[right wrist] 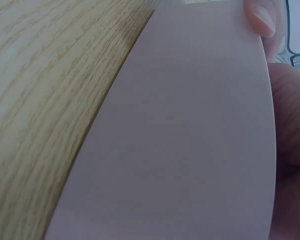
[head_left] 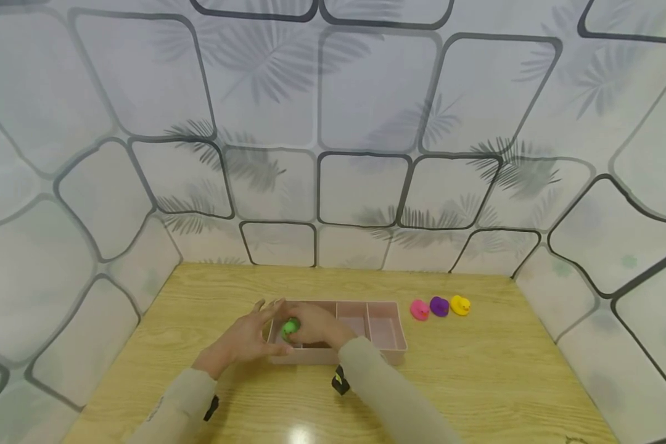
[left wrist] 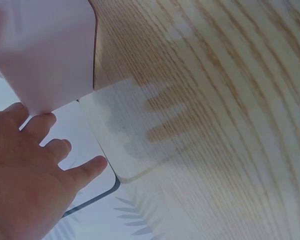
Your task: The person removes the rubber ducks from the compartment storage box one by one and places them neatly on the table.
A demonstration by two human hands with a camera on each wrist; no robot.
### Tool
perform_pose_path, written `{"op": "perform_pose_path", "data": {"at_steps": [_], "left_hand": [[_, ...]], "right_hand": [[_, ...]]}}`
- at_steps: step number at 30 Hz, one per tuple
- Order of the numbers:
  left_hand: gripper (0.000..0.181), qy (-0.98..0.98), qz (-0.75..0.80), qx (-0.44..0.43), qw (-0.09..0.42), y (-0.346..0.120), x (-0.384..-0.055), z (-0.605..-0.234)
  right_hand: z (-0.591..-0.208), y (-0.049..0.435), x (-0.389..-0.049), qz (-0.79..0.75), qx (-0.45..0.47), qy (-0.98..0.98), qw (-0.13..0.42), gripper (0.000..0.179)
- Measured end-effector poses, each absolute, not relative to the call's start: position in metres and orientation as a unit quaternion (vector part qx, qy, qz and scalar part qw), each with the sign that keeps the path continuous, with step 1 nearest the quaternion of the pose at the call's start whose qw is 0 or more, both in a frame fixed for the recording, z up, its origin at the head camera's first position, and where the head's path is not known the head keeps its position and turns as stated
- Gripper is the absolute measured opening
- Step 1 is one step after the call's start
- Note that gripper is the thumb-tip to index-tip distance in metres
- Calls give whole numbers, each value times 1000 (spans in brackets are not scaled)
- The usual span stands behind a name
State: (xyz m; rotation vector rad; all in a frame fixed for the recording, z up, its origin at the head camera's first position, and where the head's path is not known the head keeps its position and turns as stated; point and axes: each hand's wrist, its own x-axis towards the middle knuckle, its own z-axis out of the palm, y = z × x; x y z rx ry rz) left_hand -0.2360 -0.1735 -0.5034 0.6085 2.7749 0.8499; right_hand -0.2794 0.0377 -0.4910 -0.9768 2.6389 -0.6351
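Right hand [head_left: 316,325] curled around a green duck [head_left: 290,328], low in the left end of the pink tray [head_left: 391,345]. Left hand [head_left: 248,336] flat, fingers straight, touching the tray's left wall. Three more ducks [head_left: 439,306] sitting on the table [head_left: 477,382], right of tray.

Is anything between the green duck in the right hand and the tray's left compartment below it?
Nothing visible: the right hand holds the green duck over the left end of the pink tray, with the left hand resting against that end outside.
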Motion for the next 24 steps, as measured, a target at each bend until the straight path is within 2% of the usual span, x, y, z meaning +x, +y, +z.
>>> {"op": "perform_pose_path", "data": {"at_steps": [4,16,24], "left_hand": [[115,933,285,203,87,-173,-236,-503],[115,937,280,184,101,-171,-236,-500],[113,935,284,194,93,-173,-235,-499]], "right_hand": [[-491,36,-281,-216,-345,905,126,38],[-494,34,-279,-211,-323,913,131,29],[-488,34,-277,-222,-326,911,122,24]]}}
